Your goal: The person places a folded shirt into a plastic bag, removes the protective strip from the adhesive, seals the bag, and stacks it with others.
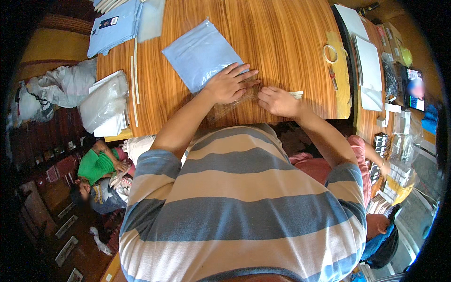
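Note:
A folded light blue garment (pixel 199 51) lies aslant on the wooden table inside a clear plastic bag (pixel 230 109). My left hand (pixel 228 84) rests flat across the near right part of the bag, its fingers stretched and apart. Just right of it, by the edge of the clear flap, my right hand (pixel 278 101) is closed with its fingers curled together. Whatever those fingers pinch is hidden. A short pale strip (pixel 296 94) shows beside the right hand.
At the left edge lie a stack of clear bags (pixel 105 101), long pale strips (pixel 135 89) and another blue folded garment (pixel 115 28). A tape roll (pixel 330 54) and a cutter (pixel 333 80) lie to the right. People sit at left and right.

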Demonstrator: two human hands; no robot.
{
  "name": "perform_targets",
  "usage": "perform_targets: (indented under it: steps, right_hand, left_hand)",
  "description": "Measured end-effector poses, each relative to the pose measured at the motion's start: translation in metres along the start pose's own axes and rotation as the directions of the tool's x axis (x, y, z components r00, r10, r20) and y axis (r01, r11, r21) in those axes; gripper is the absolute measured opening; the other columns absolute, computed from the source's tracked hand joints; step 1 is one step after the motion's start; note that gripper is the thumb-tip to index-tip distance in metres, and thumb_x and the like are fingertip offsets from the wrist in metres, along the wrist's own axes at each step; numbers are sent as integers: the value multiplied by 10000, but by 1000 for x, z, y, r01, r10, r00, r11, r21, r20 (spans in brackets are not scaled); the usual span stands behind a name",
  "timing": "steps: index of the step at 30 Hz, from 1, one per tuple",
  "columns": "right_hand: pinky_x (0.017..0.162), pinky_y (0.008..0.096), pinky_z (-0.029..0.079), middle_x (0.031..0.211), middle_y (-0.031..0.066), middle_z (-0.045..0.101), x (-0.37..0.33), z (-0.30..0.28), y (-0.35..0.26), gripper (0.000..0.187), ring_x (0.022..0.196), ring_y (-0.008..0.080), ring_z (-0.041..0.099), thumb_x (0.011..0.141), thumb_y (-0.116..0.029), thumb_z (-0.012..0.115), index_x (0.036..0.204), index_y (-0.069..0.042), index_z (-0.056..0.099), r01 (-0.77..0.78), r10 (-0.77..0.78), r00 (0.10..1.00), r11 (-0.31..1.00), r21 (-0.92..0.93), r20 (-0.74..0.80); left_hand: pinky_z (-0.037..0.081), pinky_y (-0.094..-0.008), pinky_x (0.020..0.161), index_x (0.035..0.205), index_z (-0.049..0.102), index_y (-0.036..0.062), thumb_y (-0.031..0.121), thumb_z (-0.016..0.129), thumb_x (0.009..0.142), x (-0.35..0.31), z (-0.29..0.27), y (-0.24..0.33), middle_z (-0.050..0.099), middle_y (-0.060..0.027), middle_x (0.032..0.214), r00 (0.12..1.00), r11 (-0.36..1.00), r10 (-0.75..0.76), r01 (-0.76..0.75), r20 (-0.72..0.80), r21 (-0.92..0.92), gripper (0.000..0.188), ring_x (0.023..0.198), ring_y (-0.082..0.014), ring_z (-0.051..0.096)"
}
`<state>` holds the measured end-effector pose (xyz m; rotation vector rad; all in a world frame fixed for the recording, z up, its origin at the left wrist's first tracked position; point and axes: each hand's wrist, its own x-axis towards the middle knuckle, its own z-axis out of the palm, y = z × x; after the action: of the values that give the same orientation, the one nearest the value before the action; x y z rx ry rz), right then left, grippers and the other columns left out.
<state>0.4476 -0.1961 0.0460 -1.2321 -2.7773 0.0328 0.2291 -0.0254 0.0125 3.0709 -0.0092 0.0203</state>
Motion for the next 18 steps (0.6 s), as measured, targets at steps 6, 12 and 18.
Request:
perform_targets:
  steps: [6,12,18]
  right_hand:
    - [970,444,525,1075,130,648,14,-19,-12,277,1100,326,628,867,-273,752,1031,-57,698,-312,346,913,934,175,-217]
    - [1045,478,505,1179,150,676,52,8,-4,413,1215,371,611,876,-318,783,1173,-50,682,-322,344,939,897,302,-20]
    - [951,465,552,1110,121,665,59,18,-5,247,1108,335,667,884,-214,762,1071,-68,697,-423,391,905,785,453,167]
  left_hand:
    - [169,-504,1314,1581,478,212,295,482,1079,4,3,-4,350,-34,1708,984,929,-129,78,-119,-361,509,1592,-292,266]
    - [194,-535,1301,1617,423,188,142,540,1040,-7,-15,-30,425,-65,1665,972,962,-210,187,-105,-201,590,1576,-314,306]
    - [147,-578,1306,1631,402,281,366,575,1012,-18,-10,-22,243,17,1750,993,994,-100,97,56,49,648,1615,-266,191]
